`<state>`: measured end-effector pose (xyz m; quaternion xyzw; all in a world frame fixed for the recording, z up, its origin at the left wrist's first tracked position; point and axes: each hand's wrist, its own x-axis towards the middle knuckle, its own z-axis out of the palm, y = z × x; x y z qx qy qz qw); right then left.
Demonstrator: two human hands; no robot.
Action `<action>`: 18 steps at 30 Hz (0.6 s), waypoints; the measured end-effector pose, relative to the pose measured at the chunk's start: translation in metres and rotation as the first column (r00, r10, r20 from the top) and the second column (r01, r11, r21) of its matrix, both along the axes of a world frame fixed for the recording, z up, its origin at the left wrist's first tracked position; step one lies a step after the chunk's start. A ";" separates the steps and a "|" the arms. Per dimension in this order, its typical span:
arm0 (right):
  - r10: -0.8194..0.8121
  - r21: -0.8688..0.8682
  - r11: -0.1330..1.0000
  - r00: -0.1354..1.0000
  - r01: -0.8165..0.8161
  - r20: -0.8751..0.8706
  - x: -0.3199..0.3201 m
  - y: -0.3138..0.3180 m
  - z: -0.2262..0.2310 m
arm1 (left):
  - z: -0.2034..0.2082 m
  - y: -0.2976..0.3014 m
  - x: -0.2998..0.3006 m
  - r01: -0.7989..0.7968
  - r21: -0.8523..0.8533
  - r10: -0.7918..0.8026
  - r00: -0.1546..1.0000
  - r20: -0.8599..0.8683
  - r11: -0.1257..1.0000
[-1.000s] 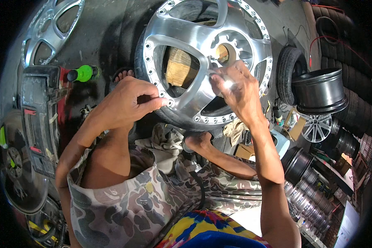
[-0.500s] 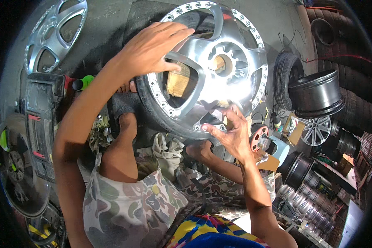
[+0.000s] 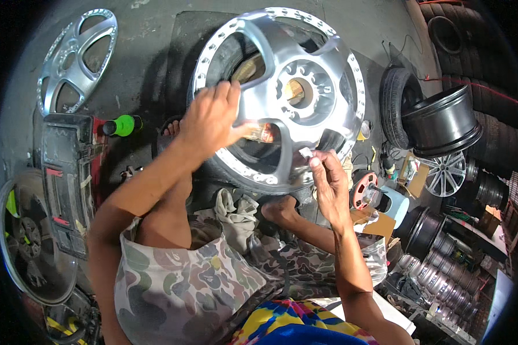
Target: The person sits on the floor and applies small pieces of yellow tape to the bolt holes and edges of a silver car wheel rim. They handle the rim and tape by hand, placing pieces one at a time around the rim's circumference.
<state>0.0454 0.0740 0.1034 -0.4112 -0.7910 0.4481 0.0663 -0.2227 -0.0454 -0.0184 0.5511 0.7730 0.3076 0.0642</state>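
Observation:
A silver spoked wheel face (image 3: 265, 103) with a bolt-studded rim lies over a black tyre (image 3: 236, 172) between my legs. My left hand (image 3: 210, 121) grips one spoke at the wheel's left side, fingers on its far edge and thumb on the near edge. Close to the near right of the rim, my right hand (image 3: 330, 184) pinches a small whitish folded piece (image 3: 305, 153) between thumb and fingers. Its material is not clear; it is at the near spoke's surface, and whether it touches is hard to tell. Wood (image 3: 294, 92) shows through the hub hole.
Another silver wheel face (image 3: 69, 60) lies far left. A dark toolbox (image 3: 69, 178) and a green-capped bottle (image 3: 121, 125) stand left. At right are a tyre (image 3: 394, 106), a black wheel barrel (image 3: 443, 123), a red reel (image 3: 364, 191) and stacked barrels (image 3: 431, 276). A pale cloth (image 3: 234, 213) lies between my legs.
The wheel face has turned counterclockwise. My left hand came nearer to me and closed from spread fingers onto a spoke. The right hand lifted slightly, showing the whitish piece more clearly.

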 end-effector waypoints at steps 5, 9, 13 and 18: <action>-0.044 -0.156 0.987 0.997 0.032 -0.071 -0.016 -0.012 -0.004 | 0.031 -0.030 0.019 0.096 -0.073 -0.072 0.959 0.275 0.993; 0.005 -0.220 0.975 0.996 -0.025 -0.090 -0.042 -0.024 -0.004 | 0.053 -0.037 0.005 0.104 0.146 -0.174 0.750 0.638 0.984; 0.102 -0.258 0.958 0.990 -0.124 -0.098 -0.068 -0.034 -0.003 | 0.049 -0.050 -0.005 0.133 0.181 -0.217 0.348 0.912 0.974; 0.364 -0.144 0.919 0.930 -0.367 -0.052 -0.087 -0.028 0.002 | 0.060 -0.061 -0.019 0.164 0.067 -0.113 0.294 0.949 0.984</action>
